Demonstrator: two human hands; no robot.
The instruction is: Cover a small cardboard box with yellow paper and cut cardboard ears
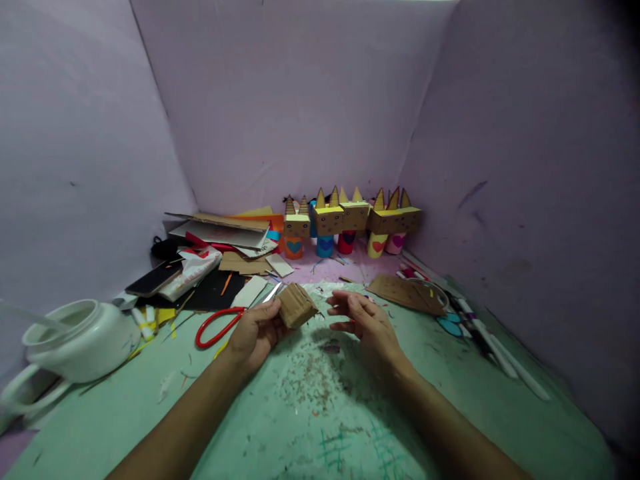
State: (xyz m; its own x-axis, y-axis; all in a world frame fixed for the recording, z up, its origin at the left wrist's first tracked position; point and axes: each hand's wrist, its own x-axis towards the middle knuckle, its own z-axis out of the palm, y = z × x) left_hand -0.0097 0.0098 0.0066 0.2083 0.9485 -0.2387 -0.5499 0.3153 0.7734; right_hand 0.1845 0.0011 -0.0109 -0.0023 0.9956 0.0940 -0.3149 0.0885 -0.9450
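My left hand (257, 333) grips a small brown cardboard box (297, 306) between thumb and fingers, holding it tilted above the green table. To its right, my right hand (367, 327) is apart from the box, its fingers spread and half curled with nothing visible in them. Behind my left hand lies a pair of red-handled scissors (219, 328), the blades partly hidden by the hand. Brown crumbs and scraps (315, 380) are scattered on the tabletop below the hands.
Several cardboard-headed figures (326, 220) with paper horns and coloured bodies stand along the back wall. At left are a white teapot (95, 340), a dark phone (154, 277) and stacked cardboard (220, 223). A cardboard piece (405, 293) and several pens (480, 327) lie right.
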